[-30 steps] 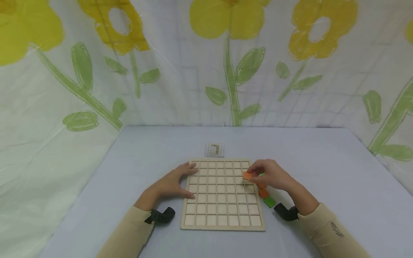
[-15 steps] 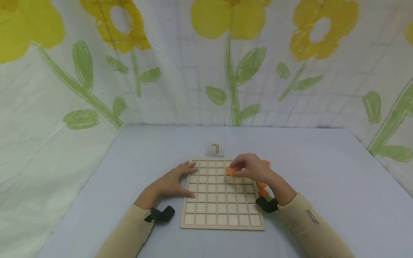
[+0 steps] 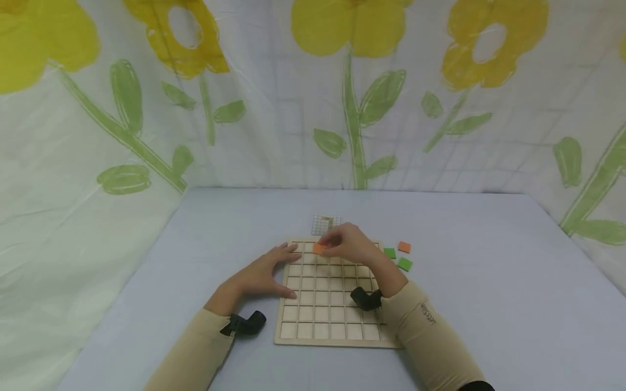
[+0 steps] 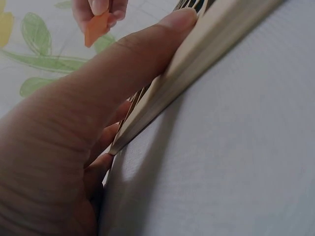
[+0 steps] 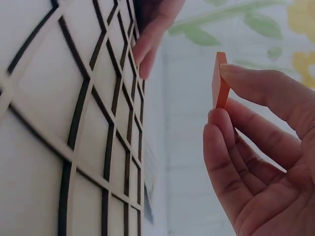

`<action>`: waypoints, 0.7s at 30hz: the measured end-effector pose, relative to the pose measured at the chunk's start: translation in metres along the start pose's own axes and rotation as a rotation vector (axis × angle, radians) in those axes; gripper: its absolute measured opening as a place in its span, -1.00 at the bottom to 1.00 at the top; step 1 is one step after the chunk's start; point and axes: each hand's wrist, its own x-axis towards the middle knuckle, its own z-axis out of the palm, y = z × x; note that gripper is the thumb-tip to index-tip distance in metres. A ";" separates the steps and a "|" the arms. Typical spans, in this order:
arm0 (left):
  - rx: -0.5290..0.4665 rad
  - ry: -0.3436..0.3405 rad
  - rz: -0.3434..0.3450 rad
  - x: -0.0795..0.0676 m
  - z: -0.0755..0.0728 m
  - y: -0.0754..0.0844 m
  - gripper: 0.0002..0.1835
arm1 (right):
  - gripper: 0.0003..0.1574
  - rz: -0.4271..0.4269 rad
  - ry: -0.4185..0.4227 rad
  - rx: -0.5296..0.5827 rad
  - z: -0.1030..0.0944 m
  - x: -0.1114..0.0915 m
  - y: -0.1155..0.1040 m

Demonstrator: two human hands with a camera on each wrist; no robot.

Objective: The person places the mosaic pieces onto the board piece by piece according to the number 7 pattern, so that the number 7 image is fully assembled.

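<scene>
My right hand (image 3: 349,244) pinches an orange square tile (image 3: 319,248) between thumb and fingers, above the top rows of a wooden grid board (image 3: 313,342). In the right wrist view the orange tile (image 5: 221,81) stands on edge, apart from the board (image 5: 74,157). My left hand (image 3: 261,274) rests at the board's left side, fingers spread, with the thumb on the frame. In the left wrist view the left thumb (image 4: 142,46) lies on the board's edge (image 4: 197,69).
Right of the board lie green tiles (image 3: 405,264) and an orange tile (image 3: 404,247); my right forearm may hide others. A small printed grid card (image 3: 320,222) lies behind the board. A flower-patterned curtain (image 3: 303,108) hangs behind the white table (image 3: 235,217).
My right hand has carried the orange tile leftward over the board, from its right edge to near the upper left. The left hand has stayed in place.
</scene>
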 end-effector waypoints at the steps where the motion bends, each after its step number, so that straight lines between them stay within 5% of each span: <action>1: -0.002 0.001 -0.002 0.000 0.000 0.000 0.00 | -0.70 0.010 0.003 0.012 0.002 0.003 0.001; 12: -0.003 -0.003 -0.017 0.000 -0.003 0.003 0.01 | -0.70 0.104 0.002 0.024 0.018 0.011 0.022; 21: 0.011 -0.002 -0.019 -0.001 0.000 0.001 0.01 | -0.73 0.091 0.027 0.009 0.021 0.007 0.032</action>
